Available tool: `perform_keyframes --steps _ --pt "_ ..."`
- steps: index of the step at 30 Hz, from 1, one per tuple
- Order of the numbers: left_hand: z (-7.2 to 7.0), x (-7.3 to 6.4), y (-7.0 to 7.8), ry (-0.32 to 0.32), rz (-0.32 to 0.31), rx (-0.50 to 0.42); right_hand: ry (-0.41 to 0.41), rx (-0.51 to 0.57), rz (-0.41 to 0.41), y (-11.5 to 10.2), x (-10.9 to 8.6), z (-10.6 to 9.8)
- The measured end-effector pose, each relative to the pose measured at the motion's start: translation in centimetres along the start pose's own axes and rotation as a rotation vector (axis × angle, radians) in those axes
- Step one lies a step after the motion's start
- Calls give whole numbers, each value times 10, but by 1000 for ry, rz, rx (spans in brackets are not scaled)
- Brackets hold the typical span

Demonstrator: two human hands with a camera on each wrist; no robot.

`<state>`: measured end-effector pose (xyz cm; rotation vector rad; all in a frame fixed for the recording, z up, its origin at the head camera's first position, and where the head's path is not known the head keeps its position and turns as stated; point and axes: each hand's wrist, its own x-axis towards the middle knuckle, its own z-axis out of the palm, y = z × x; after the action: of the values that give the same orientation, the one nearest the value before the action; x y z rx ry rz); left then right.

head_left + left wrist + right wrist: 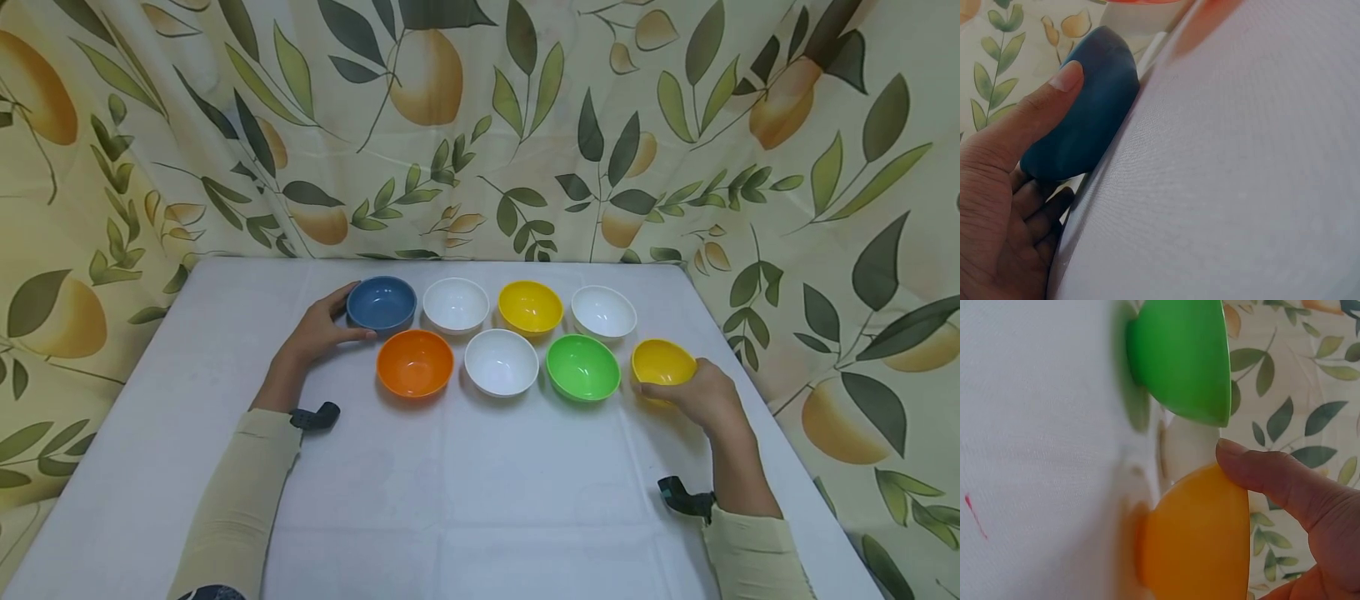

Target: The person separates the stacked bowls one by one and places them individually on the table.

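Observation:
My left hand (318, 327) holds a blue bowl (381, 304) at the left end of the back row. In the left wrist view its thumb (1063, 81) lies against the side of the blue bowl (1094, 106), and the other fingers curl low at the bowl's far side, partly hidden. My right hand (705, 394) grips a yellow bowl (663, 362) at the right end of the front row. The right wrist view has the thumb (1254, 462) on the rim of that yellow bowl (1200, 537), beside a green bowl (1185, 362). Both bowls are upright.
Between the hands stand an orange bowl (415, 364), a white bowl (501, 362) and the green bowl (583, 367) in front. Behind them are white (455, 305), yellow (530, 307) and white (603, 312) bowls. A white cloth (480, 483) covers the table; a patterned curtain (465, 167) hangs behind.

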<state>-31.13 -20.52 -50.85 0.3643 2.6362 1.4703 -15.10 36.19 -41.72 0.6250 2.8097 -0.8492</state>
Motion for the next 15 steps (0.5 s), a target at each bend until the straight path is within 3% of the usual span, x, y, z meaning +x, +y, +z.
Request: perform_keyframes --steps 15 --pt "1 1 -1 -3 -1 3 22 40 14 -1 5 5"
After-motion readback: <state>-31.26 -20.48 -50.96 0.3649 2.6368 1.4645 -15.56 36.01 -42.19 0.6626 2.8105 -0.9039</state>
